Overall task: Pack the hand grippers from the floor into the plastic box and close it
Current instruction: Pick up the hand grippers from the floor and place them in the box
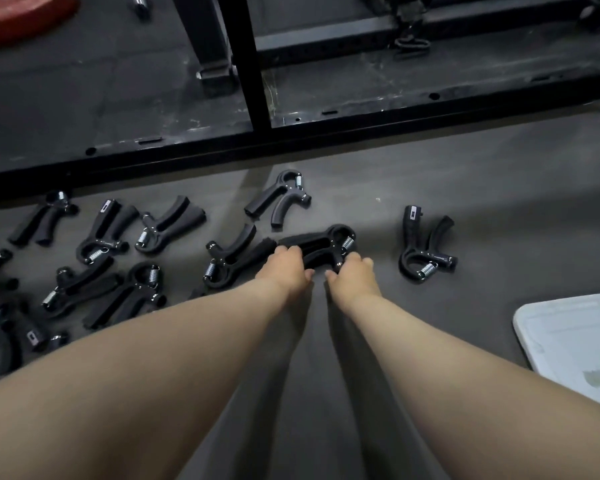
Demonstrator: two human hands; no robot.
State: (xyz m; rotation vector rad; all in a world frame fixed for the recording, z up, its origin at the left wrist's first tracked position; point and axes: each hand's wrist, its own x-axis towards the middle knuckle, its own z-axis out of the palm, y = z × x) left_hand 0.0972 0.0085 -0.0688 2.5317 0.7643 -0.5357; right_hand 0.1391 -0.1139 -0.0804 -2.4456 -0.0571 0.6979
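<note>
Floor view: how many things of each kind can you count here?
Grippers in full view: 9
White box: 1
Red plate: 1
Total: 11
Left hand and right hand grip one gripper; the grippers cut off at the left edge are not counted.

Yours, in view: two forearms [174,341], bare throughout (broad near the camera, narrowing to the wrists); one left hand [286,271], one right hand [354,279], both bare.

Black hand grippers [267,199] strewn L, plastic box [575,337] R
</note>
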